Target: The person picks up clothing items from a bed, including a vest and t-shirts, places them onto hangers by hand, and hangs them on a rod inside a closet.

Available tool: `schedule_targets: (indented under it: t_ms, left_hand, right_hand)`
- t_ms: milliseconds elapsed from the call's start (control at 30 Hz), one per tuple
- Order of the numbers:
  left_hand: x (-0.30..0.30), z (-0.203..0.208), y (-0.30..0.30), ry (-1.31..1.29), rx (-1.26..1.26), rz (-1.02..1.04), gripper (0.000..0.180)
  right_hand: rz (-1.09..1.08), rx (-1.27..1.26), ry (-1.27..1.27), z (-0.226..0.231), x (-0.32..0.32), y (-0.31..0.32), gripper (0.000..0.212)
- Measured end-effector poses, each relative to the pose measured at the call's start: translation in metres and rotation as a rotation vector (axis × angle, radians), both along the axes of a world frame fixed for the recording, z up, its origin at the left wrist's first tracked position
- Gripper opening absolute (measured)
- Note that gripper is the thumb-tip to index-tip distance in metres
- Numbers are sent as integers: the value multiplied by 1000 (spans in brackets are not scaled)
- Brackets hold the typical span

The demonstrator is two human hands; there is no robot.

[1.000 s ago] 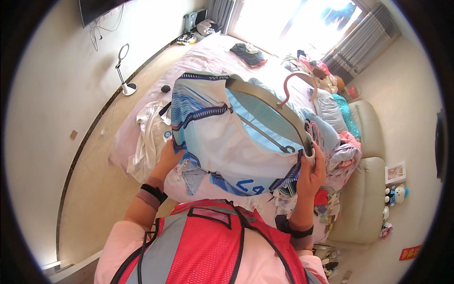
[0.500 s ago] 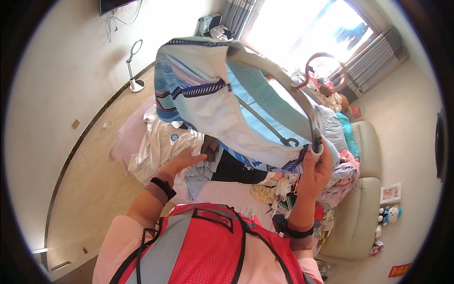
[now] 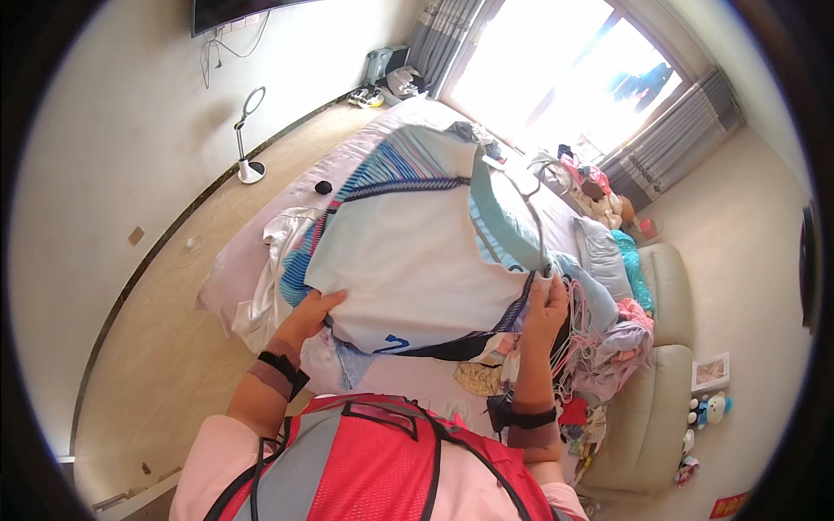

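Blue-and-white patterned shirt (image 3: 408, 252), on a hanger (image 3: 538, 221), is hanging spread above the bed (image 3: 248, 247). My left hand (image 3: 314, 313) is closing on its near left edge; my right hand (image 3: 546, 308) is pinching the shoulder. Grey pillow (image 3: 601, 252) is lying beyond, beige sofa (image 3: 669, 291) standing right.

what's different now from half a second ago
The left hand, which was off the blue-and-white garment, has taken hold of its near left edge. The garment and its hanger have come down toward the bed, with more of the white panel showing. The right hand still grips the shoulder by the hanger's end; the white stand lamp and grey pillow stayed put.
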State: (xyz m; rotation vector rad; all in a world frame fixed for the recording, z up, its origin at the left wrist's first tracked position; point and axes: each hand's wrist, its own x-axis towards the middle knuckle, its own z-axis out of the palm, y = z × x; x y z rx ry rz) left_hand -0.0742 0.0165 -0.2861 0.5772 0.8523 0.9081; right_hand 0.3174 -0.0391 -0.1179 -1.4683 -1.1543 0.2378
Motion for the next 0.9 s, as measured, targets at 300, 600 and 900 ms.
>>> schedule_targets:
  t_ms: [300,600,900]
  left_hand:
    - [-51,4,-46,164,48,46,52]
    - [-118,33,-75,273,-291,324,59]
    - [-170,-11,-37,428,-232,307,74]
  right_hand:
    - [22,-202,31,-147,-9,45,24]
    - [181,-470,362,-274,-106,103,23]
    - [135,-617,331,-327,-199,183,30]
